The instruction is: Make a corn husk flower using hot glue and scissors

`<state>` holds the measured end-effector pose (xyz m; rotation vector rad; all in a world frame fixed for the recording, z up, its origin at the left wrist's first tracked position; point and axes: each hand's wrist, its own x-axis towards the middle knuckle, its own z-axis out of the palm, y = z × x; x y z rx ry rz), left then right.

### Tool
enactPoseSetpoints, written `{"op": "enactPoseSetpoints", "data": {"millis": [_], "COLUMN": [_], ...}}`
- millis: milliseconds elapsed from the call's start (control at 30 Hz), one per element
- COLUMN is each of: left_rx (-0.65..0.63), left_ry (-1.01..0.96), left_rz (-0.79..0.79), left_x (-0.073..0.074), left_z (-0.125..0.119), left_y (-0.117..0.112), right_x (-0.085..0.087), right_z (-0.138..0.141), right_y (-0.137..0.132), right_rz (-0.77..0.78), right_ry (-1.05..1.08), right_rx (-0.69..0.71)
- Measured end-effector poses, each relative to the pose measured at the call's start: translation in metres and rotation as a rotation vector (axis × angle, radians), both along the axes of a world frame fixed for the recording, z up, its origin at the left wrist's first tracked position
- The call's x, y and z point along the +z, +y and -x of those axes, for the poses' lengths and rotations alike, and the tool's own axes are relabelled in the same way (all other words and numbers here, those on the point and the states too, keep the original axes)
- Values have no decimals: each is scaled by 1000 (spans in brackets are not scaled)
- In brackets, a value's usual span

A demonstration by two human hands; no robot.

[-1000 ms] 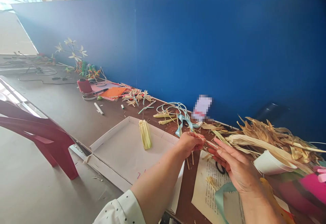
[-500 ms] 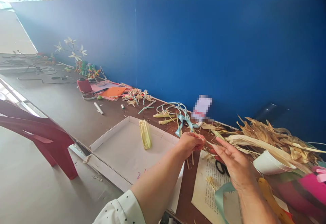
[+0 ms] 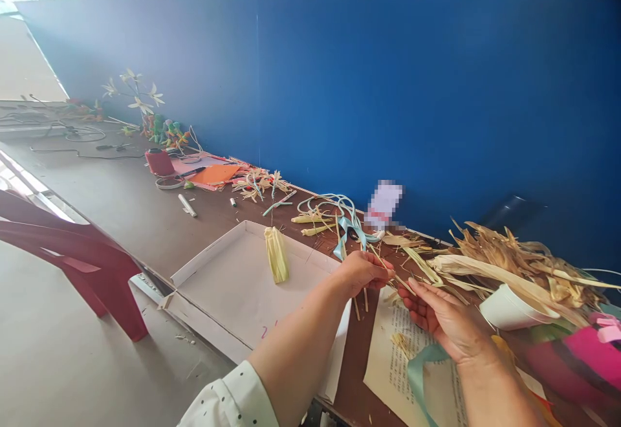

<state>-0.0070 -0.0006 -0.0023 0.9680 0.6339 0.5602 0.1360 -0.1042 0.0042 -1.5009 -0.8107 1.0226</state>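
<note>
My left hand [image 3: 365,272] is closed in a pinch on a thin pale stick [image 3: 400,282], whose upper end pokes out beyond the fingers. My right hand [image 3: 444,320] pinches the other end of the stick between thumb and fingers. Below the hands lies a printed sheet [image 3: 388,362] with a loop of light blue ribbon [image 3: 418,382] and a small straw-coloured tuft [image 3: 401,344] on it. Behind the left hand are more light blue ribbon [image 3: 345,233] and scattered dry strips. A bundle of pale green corn husk [image 3: 276,255] rests in the white box lid [image 3: 218,272].
Dried corn husks [image 3: 514,252] and a white cup [image 3: 514,309] lie at the right, near a pink object [image 3: 577,362]. A blue panel [image 3: 388,90] stands behind the table. Husk flowers [image 3: 140,94], coloured paper [image 3: 213,175] and a red chair [image 3: 97,265] are at the left.
My right hand has closed; its fingers, spread before, now pinch the stick. The black scissor handles beside it are now hidden behind the hand.
</note>
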Motion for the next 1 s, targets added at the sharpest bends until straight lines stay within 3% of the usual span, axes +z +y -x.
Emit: {"op": "enactPoseSetpoints", "data": {"millis": [100, 267, 633, 1000], "left_rx": [-29, -40, -35, -4], "left_ry": [-1, -25, 12, 84], "left_rz": [-33, -77, -134, -154], "left_x": [0, 0, -6, -5], "left_z": [1, 1, -3, -3], "left_y": [0, 0, 2, 1], "right_x": [2, 2, 3, -11], "right_z": [1, 1, 2, -5], "right_y": [-1, -1, -2, 2], "right_rz": [134, 153, 126, 65], "right_ry": [199, 222, -22, -336], "right_rx": [-11, 9, 61, 101]}}
